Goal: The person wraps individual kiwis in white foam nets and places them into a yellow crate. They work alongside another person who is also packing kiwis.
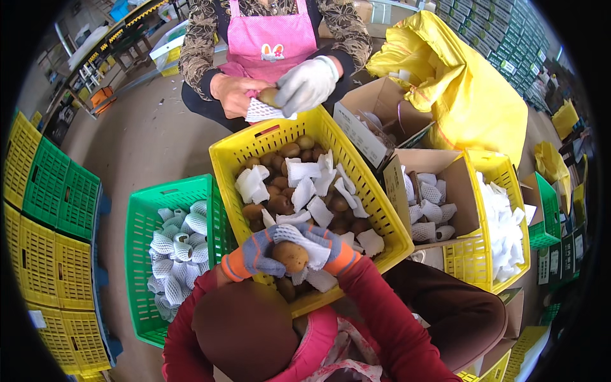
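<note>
In a blue-grey glove with orange cuff, my left hand [255,255] grips a brown kiwifruit [289,257]. My right hand [327,246], gloved alike, holds a white foam net sleeve [305,242] against the fruit's upper right side. Both hands are above the near end of a yellow plastic crate [377,191] with brown kiwifruit [280,204] and loose foam sleeves [303,193] in it. To the left, a green crate [167,191] holds many fruits in foam nets [183,248].
Across the crate a co-worker in a pink apron [272,40] handles a fruit and sleeve. At right are cardboard boxes [458,191], one with netted fruit, a yellow crate of white sleeves [501,234] and a large yellow sack [482,100]. Stacked crates [52,258] line the left.
</note>
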